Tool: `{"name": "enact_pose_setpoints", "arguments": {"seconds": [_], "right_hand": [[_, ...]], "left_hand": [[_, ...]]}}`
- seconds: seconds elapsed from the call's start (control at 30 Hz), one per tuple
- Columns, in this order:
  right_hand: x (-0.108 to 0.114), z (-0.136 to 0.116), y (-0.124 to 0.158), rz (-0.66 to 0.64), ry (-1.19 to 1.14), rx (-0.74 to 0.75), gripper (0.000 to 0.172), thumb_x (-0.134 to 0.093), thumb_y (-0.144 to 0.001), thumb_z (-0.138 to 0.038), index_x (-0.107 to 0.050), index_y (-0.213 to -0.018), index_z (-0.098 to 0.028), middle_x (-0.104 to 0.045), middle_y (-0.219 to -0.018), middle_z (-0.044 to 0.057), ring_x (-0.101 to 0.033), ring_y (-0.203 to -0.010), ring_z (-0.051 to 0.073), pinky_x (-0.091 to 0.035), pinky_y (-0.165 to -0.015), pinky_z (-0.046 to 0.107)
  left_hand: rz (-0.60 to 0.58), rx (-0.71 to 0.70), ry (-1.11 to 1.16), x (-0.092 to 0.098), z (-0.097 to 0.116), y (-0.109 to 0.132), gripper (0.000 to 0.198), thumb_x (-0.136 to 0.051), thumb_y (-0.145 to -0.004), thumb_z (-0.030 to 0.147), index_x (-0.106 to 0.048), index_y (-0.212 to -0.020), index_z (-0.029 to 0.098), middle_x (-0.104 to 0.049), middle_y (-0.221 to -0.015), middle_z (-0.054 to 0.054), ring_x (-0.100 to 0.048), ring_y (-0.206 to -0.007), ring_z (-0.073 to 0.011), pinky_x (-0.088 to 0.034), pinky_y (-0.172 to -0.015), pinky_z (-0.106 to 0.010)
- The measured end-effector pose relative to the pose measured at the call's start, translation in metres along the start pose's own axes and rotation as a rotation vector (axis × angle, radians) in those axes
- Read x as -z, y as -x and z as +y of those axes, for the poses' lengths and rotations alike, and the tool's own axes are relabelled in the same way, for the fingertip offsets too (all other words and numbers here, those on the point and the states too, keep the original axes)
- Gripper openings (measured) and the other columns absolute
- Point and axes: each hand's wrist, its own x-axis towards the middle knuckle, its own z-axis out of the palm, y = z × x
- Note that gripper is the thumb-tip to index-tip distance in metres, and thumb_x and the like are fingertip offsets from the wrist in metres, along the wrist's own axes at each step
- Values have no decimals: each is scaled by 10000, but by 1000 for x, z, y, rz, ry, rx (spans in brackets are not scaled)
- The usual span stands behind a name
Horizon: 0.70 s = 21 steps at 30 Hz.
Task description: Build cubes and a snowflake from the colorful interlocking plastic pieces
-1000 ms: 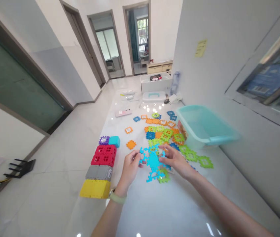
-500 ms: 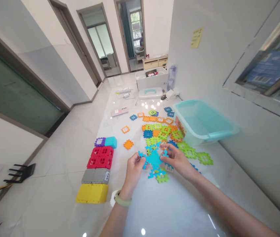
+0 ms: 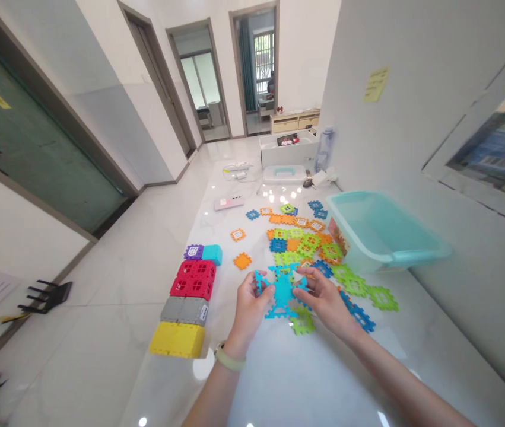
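Observation:
Between my two hands is a light-blue assembly of interlocking plastic tiles (image 3: 283, 292), with a solid square in the middle and toothed pieces around it. My left hand (image 3: 252, 299) grips its left side, thumb pressed on the front. On the right side, my right hand (image 3: 321, 296) pinches a toothed piece between thumb and fingers. Just below the assembly, a green tile (image 3: 302, 321) lies on the table. Behind it, partly hidden, are loose green tiles (image 3: 309, 244), orange tiles (image 3: 282, 219) and blue tiles (image 3: 278, 245).
On the left stand assembled blocks: yellow (image 3: 176, 340), grey (image 3: 184, 310), red (image 3: 193, 279), purple (image 3: 194, 252) and light blue (image 3: 212, 254). A turquoise tub (image 3: 412, 257) stands by the wall. Farther back are a pink case (image 3: 229, 203), a lidded box (image 3: 284, 174) and a bottle (image 3: 324, 149).
The view has shifted, so the scene sits farther right. The side pieces of the light-blue assembly are now turned up closer to its middle square, with both hands still holding it.

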Motion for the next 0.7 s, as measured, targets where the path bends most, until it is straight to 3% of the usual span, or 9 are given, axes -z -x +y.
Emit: {"name": "enact_pose_setpoints", "arguments": {"seconds": [0.2,0.4,0.53,0.7], "right_hand": [[-5,12,-1,88,130,40,421,-689,-764,-403,-520,-1103,-221,-595,-699,-34,-562,-618,157,-434,-566,276],[-9,18,-3,110,151,44,386,-694,-758,-411,-544,-1061,-225,-603,-714,-21,-552,-612,164,-428,-557,286],[-15,3,-15,83,179,83,373,-697,-769,-410,-583,-1069,-220,-623,-761,2,-566,-664,176,-442,-581,293],[-36,-35,-40,-96,156,157,298,-692,-780,-384,-614,-1014,-216,-622,-817,9,-533,-625,137,-411,-543,264]], "left_hand": [[13,-34,-17,3,-13,-1,409,-720,-755,298,-523,-1098,192,-570,-761,30,-560,-599,-97,-507,-541,-188],[28,-15,-1,2,-14,-1,484,-734,-731,372,-504,-1123,205,-556,-772,25,-574,-590,-132,-508,-445,-213],[68,-100,-31,11,8,-3,450,-743,-745,353,-531,-1103,181,-611,-836,-18,-617,-695,-148,-525,-570,-218],[64,-288,-161,40,55,-6,293,-707,-800,307,-581,-1028,175,-650,-925,-49,-626,-825,-163,-508,-720,-230]]}}
